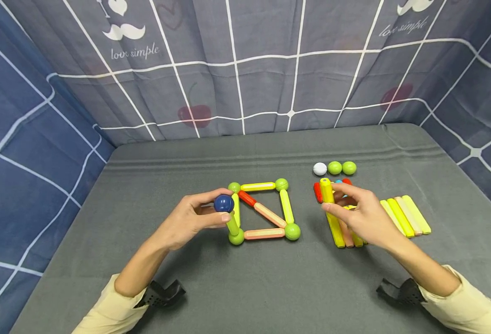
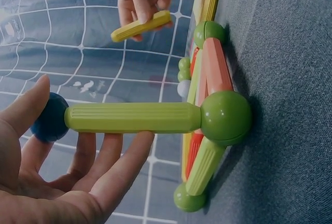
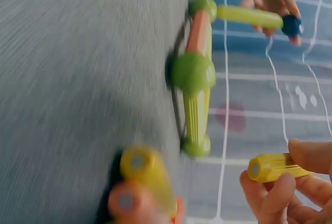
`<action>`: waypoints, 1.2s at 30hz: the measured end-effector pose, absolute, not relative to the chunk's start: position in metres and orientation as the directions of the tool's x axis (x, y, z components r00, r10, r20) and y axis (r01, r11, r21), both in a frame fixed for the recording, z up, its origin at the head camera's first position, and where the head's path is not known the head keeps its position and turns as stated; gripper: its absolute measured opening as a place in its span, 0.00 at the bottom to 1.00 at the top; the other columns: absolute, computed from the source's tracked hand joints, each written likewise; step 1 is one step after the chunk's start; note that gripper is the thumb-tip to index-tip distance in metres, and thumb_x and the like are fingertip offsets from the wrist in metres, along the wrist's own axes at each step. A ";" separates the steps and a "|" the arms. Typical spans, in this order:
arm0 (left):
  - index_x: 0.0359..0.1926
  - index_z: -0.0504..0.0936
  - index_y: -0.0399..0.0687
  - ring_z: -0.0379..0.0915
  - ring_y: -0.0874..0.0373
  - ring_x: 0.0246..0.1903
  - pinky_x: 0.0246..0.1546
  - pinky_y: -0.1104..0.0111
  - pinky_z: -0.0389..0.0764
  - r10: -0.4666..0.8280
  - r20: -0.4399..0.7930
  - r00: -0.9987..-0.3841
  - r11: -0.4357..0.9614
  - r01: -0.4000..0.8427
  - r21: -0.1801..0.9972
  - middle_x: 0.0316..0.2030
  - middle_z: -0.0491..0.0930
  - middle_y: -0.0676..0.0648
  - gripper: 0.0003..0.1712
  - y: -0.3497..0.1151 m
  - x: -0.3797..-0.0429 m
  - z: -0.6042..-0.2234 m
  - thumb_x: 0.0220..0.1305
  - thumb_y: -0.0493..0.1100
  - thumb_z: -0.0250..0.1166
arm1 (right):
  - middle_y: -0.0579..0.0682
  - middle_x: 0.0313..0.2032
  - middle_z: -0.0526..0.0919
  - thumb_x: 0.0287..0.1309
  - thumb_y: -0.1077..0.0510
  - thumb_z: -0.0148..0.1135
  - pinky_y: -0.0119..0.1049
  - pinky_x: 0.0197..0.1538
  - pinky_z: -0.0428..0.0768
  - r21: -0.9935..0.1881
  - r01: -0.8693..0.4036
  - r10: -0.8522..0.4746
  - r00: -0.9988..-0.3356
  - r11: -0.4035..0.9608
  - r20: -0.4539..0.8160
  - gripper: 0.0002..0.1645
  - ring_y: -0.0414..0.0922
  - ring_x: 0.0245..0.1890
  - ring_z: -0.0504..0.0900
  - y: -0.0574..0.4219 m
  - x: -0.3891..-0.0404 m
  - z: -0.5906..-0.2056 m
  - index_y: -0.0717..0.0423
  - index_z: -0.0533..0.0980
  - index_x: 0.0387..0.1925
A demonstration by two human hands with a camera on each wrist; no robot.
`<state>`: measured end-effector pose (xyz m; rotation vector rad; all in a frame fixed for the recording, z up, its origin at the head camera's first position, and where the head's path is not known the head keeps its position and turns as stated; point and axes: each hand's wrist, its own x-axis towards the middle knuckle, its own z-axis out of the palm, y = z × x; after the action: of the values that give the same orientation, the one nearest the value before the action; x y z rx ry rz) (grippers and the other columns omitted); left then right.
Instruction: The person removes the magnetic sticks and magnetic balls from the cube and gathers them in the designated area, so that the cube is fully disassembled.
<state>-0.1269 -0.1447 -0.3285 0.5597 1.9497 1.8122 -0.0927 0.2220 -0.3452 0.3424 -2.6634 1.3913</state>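
A flat square frame of green balls and coloured sticks (image 1: 264,233) lies on the table, with a red-and-pink diagonal (image 1: 269,215) across it. From its front-left green ball (image 2: 226,117) rises a light green stick (image 2: 135,117), topped by a dark blue ball (image 1: 223,203). My left hand (image 1: 189,214) pinches that blue ball between thumb and fingers, other fingers lying along the stick. My right hand (image 1: 364,214) grips a yellow stick (image 3: 274,167), one end sticking out past the fingertips, above a group of sticks to the right of the frame.
Under and beside my right hand lie yellow and pink sticks (image 1: 335,232), with red pieces (image 1: 318,192) behind them. A second row of sticks (image 1: 405,216) sits farther right. One white ball (image 1: 319,169) and two green balls (image 1: 342,168) stand behind. A checked curtain (image 1: 266,88) borders the grey table.
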 end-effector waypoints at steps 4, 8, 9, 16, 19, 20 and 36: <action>0.65 0.71 0.34 0.78 0.46 0.49 0.48 0.48 0.79 0.556 -0.032 -0.830 0.078 0.014 0.997 0.58 0.70 0.27 0.31 -0.144 -0.127 -0.328 0.62 0.34 0.69 | 0.54 0.37 0.81 0.60 0.61 0.69 0.31 0.25 0.77 -0.770 -0.220 -0.096 -0.974 0.599 0.203 0.23 0.40 0.30 0.83 0.251 -0.090 -0.344 0.63 0.76 0.55; 0.64 0.71 0.33 0.78 0.45 0.49 0.48 0.49 0.79 0.553 -0.019 -0.833 0.082 0.031 0.996 0.57 0.71 0.27 0.30 -0.144 -0.127 -0.329 0.62 0.33 0.69 | 0.57 0.41 0.80 0.59 0.62 0.69 0.25 0.28 0.74 -0.694 -0.195 -0.026 -0.969 0.693 0.246 0.28 0.29 0.30 0.81 0.281 -0.086 -0.346 0.63 0.73 0.61; 0.64 0.72 0.33 0.78 0.45 0.49 0.48 0.49 0.79 0.553 -0.016 -0.833 0.084 0.037 0.996 0.57 0.71 0.28 0.30 -0.144 -0.127 -0.329 0.62 0.33 0.69 | 0.58 0.42 0.80 0.59 0.62 0.69 0.24 0.28 0.73 -0.676 -0.184 -0.007 -0.967 0.714 0.256 0.29 0.25 0.30 0.79 0.288 -0.086 -0.346 0.63 0.73 0.61; 0.64 0.71 0.34 0.78 0.46 0.49 0.48 0.53 0.81 0.564 0.011 -0.825 0.073 0.064 0.995 0.57 0.71 0.27 0.30 -0.145 -0.128 -0.331 0.62 0.32 0.68 | 0.69 0.42 0.79 0.60 0.60 0.67 0.23 0.25 0.69 -0.559 -0.044 0.122 -0.959 0.828 0.256 0.33 0.26 0.30 0.78 0.341 -0.086 -0.352 0.69 0.67 0.63; 0.65 0.73 0.38 0.78 0.46 0.52 0.48 0.60 0.81 0.567 0.018 -0.823 0.122 0.106 0.987 0.58 0.73 0.32 0.31 -0.146 -0.128 -0.331 0.61 0.34 0.69 | 0.71 0.39 0.78 0.60 0.60 0.67 0.32 0.24 0.69 -0.487 0.026 0.154 -0.962 0.873 0.224 0.37 0.50 0.30 0.82 0.362 -0.090 -0.357 0.71 0.63 0.65; 0.65 0.73 0.39 0.77 0.46 0.52 0.48 0.61 0.81 0.568 0.022 -0.823 0.136 0.120 0.984 0.59 0.73 0.34 0.31 -0.146 -0.128 -0.332 0.61 0.34 0.70 | 0.71 0.38 0.78 0.59 0.60 0.67 0.34 0.24 0.69 -0.464 0.039 0.155 -0.964 0.885 0.215 0.39 0.56 0.30 0.81 0.368 -0.091 -0.359 0.73 0.61 0.66; 0.68 0.69 0.37 0.77 0.40 0.53 0.46 0.59 0.82 0.550 0.064 -0.833 0.106 0.146 0.984 0.59 0.73 0.31 0.35 -0.143 -0.127 -0.336 0.59 0.27 0.68 | 0.74 0.37 0.78 0.60 0.60 0.63 0.56 0.30 0.72 -0.298 0.052 0.039 -0.998 0.953 -0.050 0.29 0.67 0.35 0.78 0.409 -0.091 -0.378 0.76 0.66 0.57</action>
<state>-0.1270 -0.1429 -0.3359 0.6840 2.0713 1.7811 -0.0910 0.4090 -0.3776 -0.0731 -3.1473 0.4824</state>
